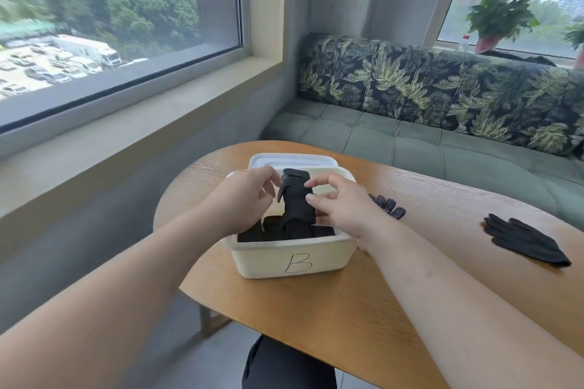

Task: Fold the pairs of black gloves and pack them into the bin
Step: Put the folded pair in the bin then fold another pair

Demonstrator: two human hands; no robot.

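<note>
While both my arms reach out over the table: head view, everything from above and slightly behind.
Bin: cream bin (289,257) on the wooden table (347,309), a handwritten "B" on its near wall, and what looks like its white lid (294,161) lying just behind it.
Bin contents: black gloves packed inside (275,230), a dark layer below the rim; I cannot count them.
Folded pair: one folded bundle of black gloves (297,199) stands upright above the packed layer, its lower end down among the others, its top well above the rim.
Left hand: my left hand (249,196) is at the bundle's left side, fingers curled, fingertips at the top flap; whether they truly pinch it, I cannot tell.
Right hand: my right hand (341,208) grips the bundle from the right, thumb across its front, fingers touching the fabric.
Loose gloves: a dotted-palm glove (390,207) peeks out just beyond my right wrist, and a plain black glove (524,240) lies flat further right, well apart from the bin.
Beyond the table: green sofa (410,142) with a leaf-print back.
</note>
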